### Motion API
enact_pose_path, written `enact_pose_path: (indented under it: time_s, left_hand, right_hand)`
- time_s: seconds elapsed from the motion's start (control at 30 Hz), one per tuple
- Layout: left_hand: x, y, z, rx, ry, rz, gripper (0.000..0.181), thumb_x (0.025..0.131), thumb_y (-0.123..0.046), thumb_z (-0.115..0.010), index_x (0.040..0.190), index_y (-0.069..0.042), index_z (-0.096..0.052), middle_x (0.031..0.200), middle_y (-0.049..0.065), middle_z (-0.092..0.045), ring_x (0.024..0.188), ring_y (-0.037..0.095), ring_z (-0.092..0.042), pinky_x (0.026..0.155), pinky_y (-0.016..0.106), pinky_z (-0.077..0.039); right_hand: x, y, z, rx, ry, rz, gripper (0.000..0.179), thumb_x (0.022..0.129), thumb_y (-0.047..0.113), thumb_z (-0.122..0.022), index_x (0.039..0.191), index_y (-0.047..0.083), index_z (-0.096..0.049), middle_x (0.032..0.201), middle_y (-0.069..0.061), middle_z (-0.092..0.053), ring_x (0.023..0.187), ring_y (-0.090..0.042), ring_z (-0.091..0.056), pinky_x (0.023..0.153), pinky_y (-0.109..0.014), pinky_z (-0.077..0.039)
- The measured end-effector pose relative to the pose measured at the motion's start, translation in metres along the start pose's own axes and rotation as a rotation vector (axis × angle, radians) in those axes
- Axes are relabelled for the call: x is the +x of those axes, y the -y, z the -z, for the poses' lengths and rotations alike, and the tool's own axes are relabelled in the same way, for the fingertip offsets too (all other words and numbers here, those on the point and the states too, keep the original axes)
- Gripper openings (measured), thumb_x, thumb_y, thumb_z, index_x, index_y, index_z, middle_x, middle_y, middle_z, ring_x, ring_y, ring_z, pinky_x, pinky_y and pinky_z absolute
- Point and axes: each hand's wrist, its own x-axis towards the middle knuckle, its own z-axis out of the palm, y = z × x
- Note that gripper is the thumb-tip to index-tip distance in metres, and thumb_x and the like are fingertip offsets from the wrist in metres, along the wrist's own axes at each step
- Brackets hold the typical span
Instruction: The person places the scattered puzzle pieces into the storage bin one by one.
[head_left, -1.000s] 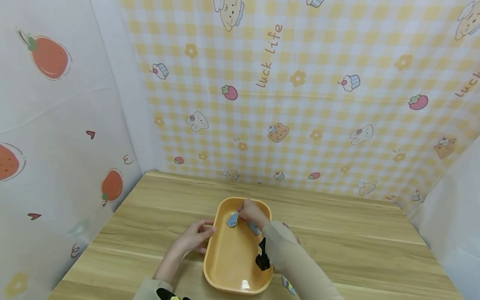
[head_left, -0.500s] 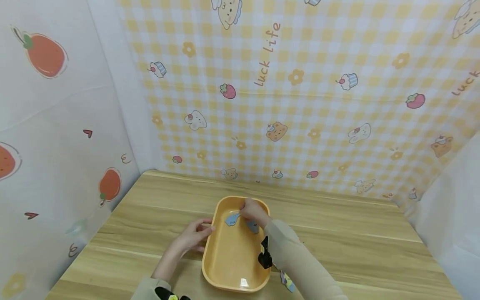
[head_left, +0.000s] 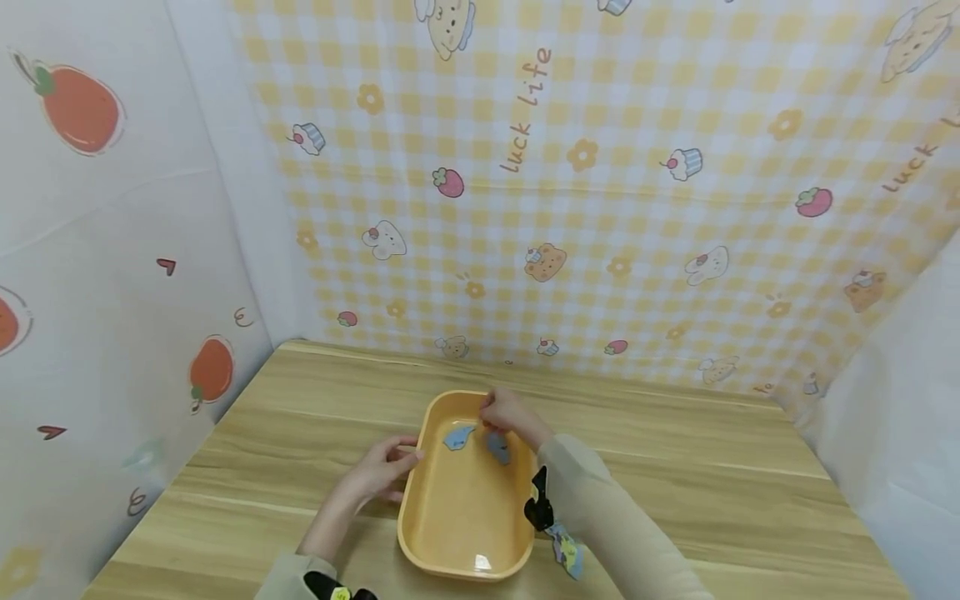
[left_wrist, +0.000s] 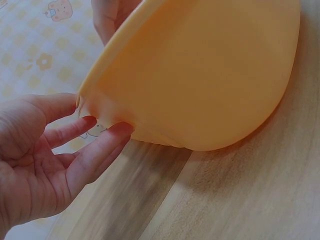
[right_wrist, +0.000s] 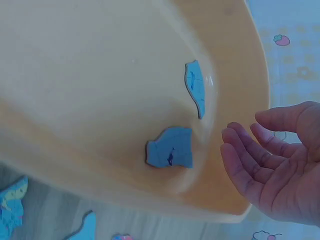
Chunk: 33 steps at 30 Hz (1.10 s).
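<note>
A yellow-orange plastic tray [head_left: 465, 521] stands on the wooden table with two blue jigsaw puzzle pieces near its far end. The left piece [head_left: 457, 437] is narrow and comes to a point; the right piece [head_left: 498, 447] is broader and has a dark mark. My left hand [head_left: 378, 467] touches the tray's left side, thumb and fingertips at the rim and outer wall [left_wrist: 165, 100]. Over the tray's far right corner is my right hand [head_left: 513, 415]. In the right wrist view its loosely bent fingers [right_wrist: 245, 160] hold nothing, apart from both pieces.
More puzzle pieces lie on the table right of the tray, including a multicoloured one [head_left: 566, 550] partly under the right forearm and a blue one [right_wrist: 86, 230]. A checked cloth [head_left: 600, 208] hangs behind the table, with a white printed sheet [head_left: 135, 292] on the left.
My right hand has drawn slightly up and away from the narrow piece, which now lies flat and apart from it. The left hand stays at the tray. The head view has shifted slightly.
</note>
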Motion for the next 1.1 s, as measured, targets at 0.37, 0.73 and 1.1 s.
enact_pose_path:
  time_s: [0.37,0.73,1.1]
  left_hand:
    - [0.001,0.0,-0.002,0.013,-0.017,0.019,0.048,0.092,-0.023,-0.055,0.131,0.002,-0.041,0.112,0.022,-0.052,0.09,0.022,-0.06,0.063,0.036,-0.059]
    - [-0.002,-0.003,-0.002,0.016,-0.005,0.012,0.049,0.092,-0.023,-0.054,0.131,0.002,-0.041,0.115,0.024,-0.052,0.092,0.023,-0.061,0.064,0.036,-0.059]
    - [-0.001,-0.003,-0.002,0.02,-0.001,0.019,0.049,0.092,-0.023,-0.054,0.132,0.002,-0.04,0.113,0.023,-0.052,0.092,0.022,-0.06,0.064,0.036,-0.059]
  right_hand:
    - [0.029,-0.037,0.022,0.013,-0.063,-0.005,0.016,0.086,0.014,-0.06,0.096,0.002,-0.058,0.079,-0.014,-0.066,0.066,-0.024,-0.063,0.051,-0.031,-0.052]
    - [-0.019,-0.027,0.05,-0.007,-0.17,-0.007,0.015,0.087,0.006,-0.054,0.097,-0.004,-0.057,0.08,-0.014,-0.064,0.063,-0.014,-0.054,0.044,-0.015,-0.037]
    - [0.01,-0.088,0.055,0.006,-0.135,0.039,0.013,0.085,0.016,-0.059,0.088,0.003,-0.058,0.066,-0.006,-0.058,0.053,-0.012,-0.048,0.042,-0.024,-0.042]
